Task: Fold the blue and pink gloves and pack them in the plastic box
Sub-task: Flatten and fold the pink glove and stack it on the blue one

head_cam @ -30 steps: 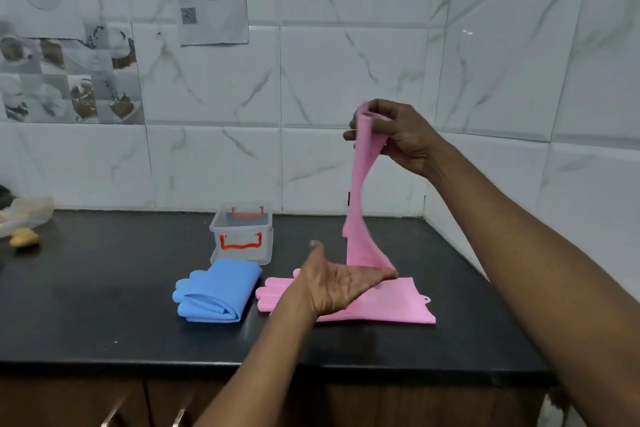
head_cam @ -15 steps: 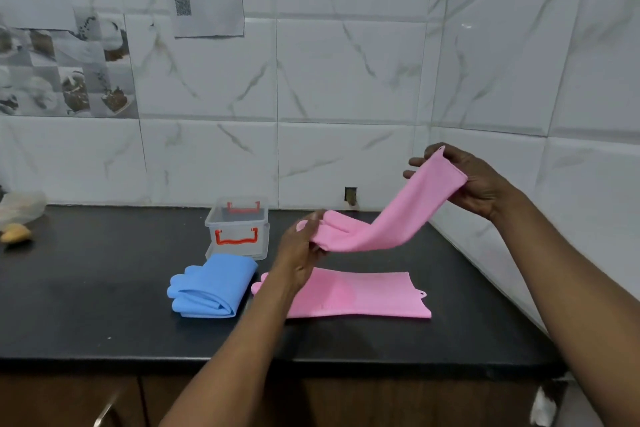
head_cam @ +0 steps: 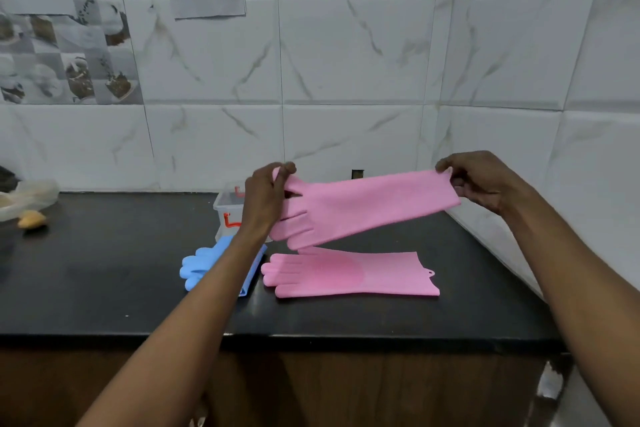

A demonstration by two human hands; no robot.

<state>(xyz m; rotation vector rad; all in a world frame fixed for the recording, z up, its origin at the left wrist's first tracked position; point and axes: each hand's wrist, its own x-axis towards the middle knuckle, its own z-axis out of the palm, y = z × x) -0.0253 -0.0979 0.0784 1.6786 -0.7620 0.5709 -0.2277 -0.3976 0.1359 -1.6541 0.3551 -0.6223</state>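
A pink glove (head_cam: 360, 208) is stretched out flat in the air above the counter. My left hand (head_cam: 265, 198) pinches its finger end and my right hand (head_cam: 481, 180) pinches its cuff. Below it a second pink glove (head_cam: 349, 276) lies flat on the black counter (head_cam: 104, 270), fingers pointing left. Folded blue gloves (head_cam: 204, 263) lie to its left, partly hidden by my left forearm. The clear plastic box (head_cam: 228, 210) with orange latches stands behind them, mostly hidden by my left hand.
A plastic bag (head_cam: 27, 198) and a small yellowish item (head_cam: 31, 219) sit at the counter's far left. Tiled walls close the back and the right side. Wooden cabinet fronts run below the counter edge.
The pink glove hung from my raised right hand; my left hand took its finger end, my right hand came down, and the glove is now held level between both hands.
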